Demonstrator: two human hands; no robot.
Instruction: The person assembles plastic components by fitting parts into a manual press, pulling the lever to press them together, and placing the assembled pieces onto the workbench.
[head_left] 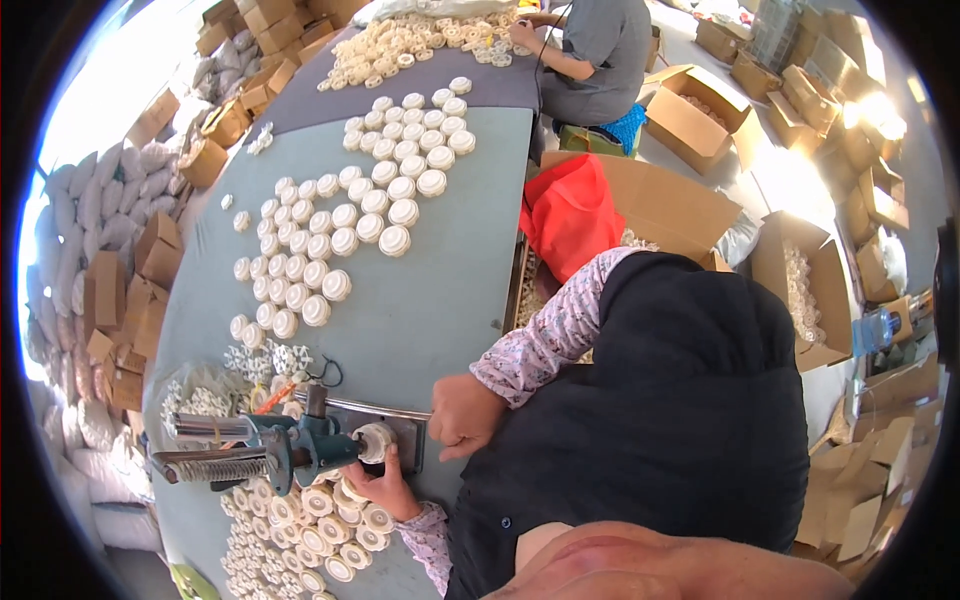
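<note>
A small green hand press (300,445) with a bright spring stands at the table's near side. The end of its metal lever (375,408) runs into my right hand (466,414), which is closed in a fist around it. My left hand (385,488) is at the press head, thumb and fingers against a cream round plastic part (376,441). That part sits under the ram, above the dark base plate (408,440). Beside my left hand lies a heap of cream ring-shaped parts (315,520).
Rows of white round caps (345,215) cover the grey-green table (450,260). Small white pieces (205,395) lie in a clear bag behind the press. Across the table, another person (600,60) handles a cream pile (400,45). A red bag (570,215) and cartons (700,115) stand at right.
</note>
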